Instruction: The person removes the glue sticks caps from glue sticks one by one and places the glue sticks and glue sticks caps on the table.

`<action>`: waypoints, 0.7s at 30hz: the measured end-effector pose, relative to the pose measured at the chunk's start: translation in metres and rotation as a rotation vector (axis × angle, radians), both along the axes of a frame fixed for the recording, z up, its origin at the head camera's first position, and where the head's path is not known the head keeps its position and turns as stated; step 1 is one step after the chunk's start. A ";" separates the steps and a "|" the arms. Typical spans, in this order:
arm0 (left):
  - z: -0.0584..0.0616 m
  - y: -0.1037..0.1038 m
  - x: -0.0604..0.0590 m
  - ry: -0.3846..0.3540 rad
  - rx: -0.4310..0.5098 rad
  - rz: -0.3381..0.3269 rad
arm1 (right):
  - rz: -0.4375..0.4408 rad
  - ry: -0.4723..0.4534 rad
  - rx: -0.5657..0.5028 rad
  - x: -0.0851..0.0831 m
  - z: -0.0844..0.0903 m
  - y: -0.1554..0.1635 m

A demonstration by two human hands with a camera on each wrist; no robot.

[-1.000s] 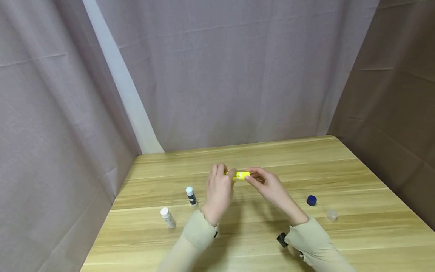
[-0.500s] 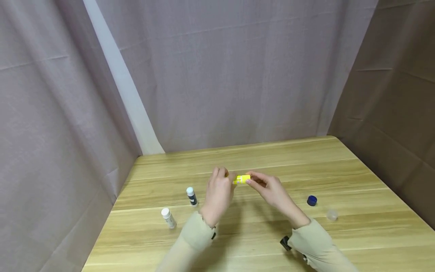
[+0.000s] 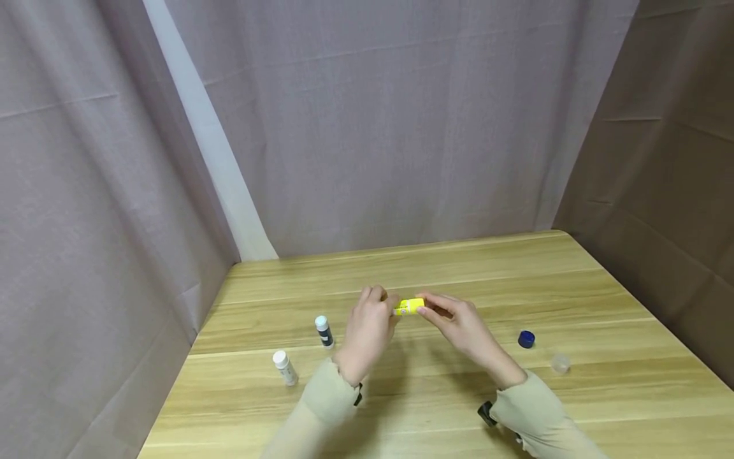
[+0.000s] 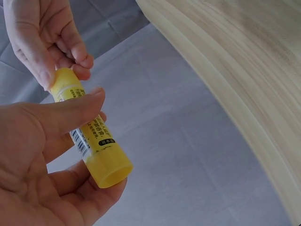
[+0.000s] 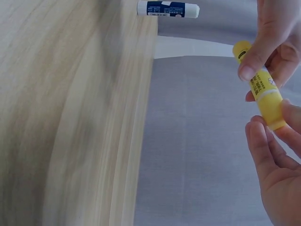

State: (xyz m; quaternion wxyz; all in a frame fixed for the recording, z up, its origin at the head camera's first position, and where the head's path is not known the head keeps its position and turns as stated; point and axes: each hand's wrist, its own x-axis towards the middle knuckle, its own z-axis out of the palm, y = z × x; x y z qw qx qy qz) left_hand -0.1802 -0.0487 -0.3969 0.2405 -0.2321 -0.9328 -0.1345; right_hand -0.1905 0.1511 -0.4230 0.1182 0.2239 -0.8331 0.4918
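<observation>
1. A yellow glue stick [image 3: 410, 306] is held in the air above the middle of a wooden bench [image 3: 602, 382], lying roughly level between two hands.
2. The left hand [image 3: 367, 328] wraps thumb and curled fingers round the barrel at the stick's 9 o'clock end; in the left wrist view the thumb [image 4: 70, 110] lies across the printed label.
3. The right hand [image 3: 459, 322] pinches the 3 o'clock end, which looks like the cap, between thumb and fingertips.
4. Handling, as a judgement: a small, light, rigid plastic tube. Its smooth, glossy skin could slip, so the labelled barrel is the firmest place to hold, with the other grip on the cap.
5. It seems sturdy rather than fragile; the seam between cap and barrel is the likely parting point.
6. At 9 o'clock from the hands stand a dark-labelled stick [image 3: 323, 331] and a white stick [image 3: 283, 367], well apart from them.
7. At 3 o'clock lie a blue cap [image 3: 525, 338] and a clear cap [image 3: 560, 363].
</observation>
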 end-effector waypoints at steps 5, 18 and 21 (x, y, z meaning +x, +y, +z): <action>0.002 -0.004 0.002 -0.046 0.034 -0.049 | 0.014 0.030 0.000 0.002 -0.001 0.001; 0.012 -0.013 0.005 -0.110 0.042 -0.109 | 0.059 0.116 0.012 0.004 -0.005 0.004; 0.012 -0.014 0.004 -0.124 0.035 -0.121 | 0.070 0.162 0.020 0.005 -0.008 0.006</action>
